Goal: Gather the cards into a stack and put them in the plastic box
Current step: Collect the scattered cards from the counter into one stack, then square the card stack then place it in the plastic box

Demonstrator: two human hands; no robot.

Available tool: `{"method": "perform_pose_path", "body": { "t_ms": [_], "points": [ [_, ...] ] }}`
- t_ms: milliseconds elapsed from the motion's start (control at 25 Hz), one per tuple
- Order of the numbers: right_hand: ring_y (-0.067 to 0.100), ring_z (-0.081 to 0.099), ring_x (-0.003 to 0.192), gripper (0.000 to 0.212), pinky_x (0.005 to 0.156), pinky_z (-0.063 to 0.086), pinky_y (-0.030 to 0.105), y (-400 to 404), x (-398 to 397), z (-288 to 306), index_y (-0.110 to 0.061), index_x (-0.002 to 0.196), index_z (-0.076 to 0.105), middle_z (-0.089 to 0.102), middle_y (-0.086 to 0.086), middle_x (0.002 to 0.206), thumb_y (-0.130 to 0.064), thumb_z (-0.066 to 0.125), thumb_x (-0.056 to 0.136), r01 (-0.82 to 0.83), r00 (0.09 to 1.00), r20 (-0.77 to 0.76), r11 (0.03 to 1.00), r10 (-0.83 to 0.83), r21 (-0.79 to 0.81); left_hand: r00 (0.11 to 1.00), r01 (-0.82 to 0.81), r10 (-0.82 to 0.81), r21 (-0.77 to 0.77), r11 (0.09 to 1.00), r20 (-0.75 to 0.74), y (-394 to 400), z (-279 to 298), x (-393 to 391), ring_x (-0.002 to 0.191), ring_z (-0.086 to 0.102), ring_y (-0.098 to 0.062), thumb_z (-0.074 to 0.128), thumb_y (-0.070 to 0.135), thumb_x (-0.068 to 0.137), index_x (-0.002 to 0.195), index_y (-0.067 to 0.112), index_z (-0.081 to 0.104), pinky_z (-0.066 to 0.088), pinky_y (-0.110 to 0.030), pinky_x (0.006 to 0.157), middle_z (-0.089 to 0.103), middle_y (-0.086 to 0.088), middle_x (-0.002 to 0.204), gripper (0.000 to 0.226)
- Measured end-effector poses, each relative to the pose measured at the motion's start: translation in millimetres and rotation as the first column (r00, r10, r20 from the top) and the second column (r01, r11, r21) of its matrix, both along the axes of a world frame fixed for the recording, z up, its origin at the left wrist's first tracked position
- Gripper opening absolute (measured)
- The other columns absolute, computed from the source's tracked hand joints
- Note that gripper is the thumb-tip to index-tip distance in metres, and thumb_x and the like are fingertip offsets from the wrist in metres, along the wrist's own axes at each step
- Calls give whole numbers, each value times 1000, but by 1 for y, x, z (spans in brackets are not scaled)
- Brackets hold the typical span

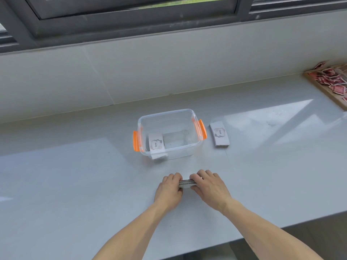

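the pale grey tabletop [75, 175] spreads out under both your arms, with a tiled wall and a dark window frame [131, 21] beyond your hands. well off to the right of your right hand, at the far corner of the tabletop, a wooden tray [319, 87] carries a scatter of small red pieces [330, 79]; you cannot tell what they are. straight ahead of your hands stands the plastic box [169, 119], clear, lidless, with an orange latch on each short side. inside it, toward the side of your left hand, lies a stack of cards in the box [155, 142], the top card printed with the word "love". just beside the box, ahead of and to the right of your right hand, a second stack of cards [219, 135] rests flat on the tabletop, a little apart from the orange latch. your left hand [170, 190] and your right hand [210, 186] meet close in front of you, nearer than the box, and between them sits the held stack of cards [185, 182], its edges showing as thin stripes. your left hand is curled against the stack's left end, fingers on top and thumb at the near side; your right hand clasps the other end the same way, fingers draped over the top. the stack seems to lie low on the tabletop, though whether it touches you cannot tell.
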State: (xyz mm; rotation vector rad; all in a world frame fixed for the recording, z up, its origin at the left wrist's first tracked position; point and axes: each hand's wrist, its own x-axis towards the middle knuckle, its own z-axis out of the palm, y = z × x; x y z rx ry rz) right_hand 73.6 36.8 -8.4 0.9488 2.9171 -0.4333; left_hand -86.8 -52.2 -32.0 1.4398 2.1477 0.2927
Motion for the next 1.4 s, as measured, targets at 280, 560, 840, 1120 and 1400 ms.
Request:
{"method": "perform_pose_path", "body": {
  "t_ms": [280, 560, 840, 1120, 1400],
  "points": [
    [21, 53, 95, 19, 68, 39, 35, 54, 34, 4, -33, 112, 45, 55, -7, 103, -42, 47, 95, 67, 994, -68, 962, -88, -266, 770, -320, 317, -95, 943, 553, 44, 22, 16, 69, 55, -14, 68, 15, 71, 85, 22, 56, 44, -21, 58, 61, 3, 79, 20],
    [14, 55, 83, 12, 69, 44, 35, 111, 83, 11, -32, 104, 49, 60, -14, 96, -37, 53, 94, 221, 930, -146, 831, -338, -511, 356, -546, 447, -206, 812, 821, 107, 29, 74, 86, 63, -18, 73, 10, 73, 110, 13, 55, 54, -38, 83, 63, -5, 103, 41],
    [6, 59, 74, 9, 64, 47, 30, 145, 84, 13, -35, 98, 55, 65, -13, 88, -37, 60, 91, 293, 767, -208, 620, -607, -728, 342, -535, 470, -243, 809, 814, 150, 26, 100, 94, 70, -19, 66, 21, 88, 106, 16, 60, 55, -36, 81, 69, -6, 105, 20],
    [17, 60, 86, 26, 73, 48, 32, 179, 59, 3, -22, 107, 62, 63, -2, 98, -43, 58, 91, 375, 735, -138, 567, -664, -733, 351, -637, 510, -199, 745, 786, 194, 33, 88, 90, 70, -27, 61, 15, 90, 101, 12, 56, 60, -29, 70, 67, -9, 96, 12],
    [19, 60, 89, 28, 79, 51, 40, 213, 23, 3, -23, 114, 63, 60, 0, 105, -38, 55, 92, 474, 712, -147, 624, -687, -621, 419, -783, 629, -90, 615, 655, 236, 20, 83, 80, 60, -7, 55, 20, 91, 102, 20, 57, 47, -21, 66, 64, 8, 90, 11]
  ]
}}
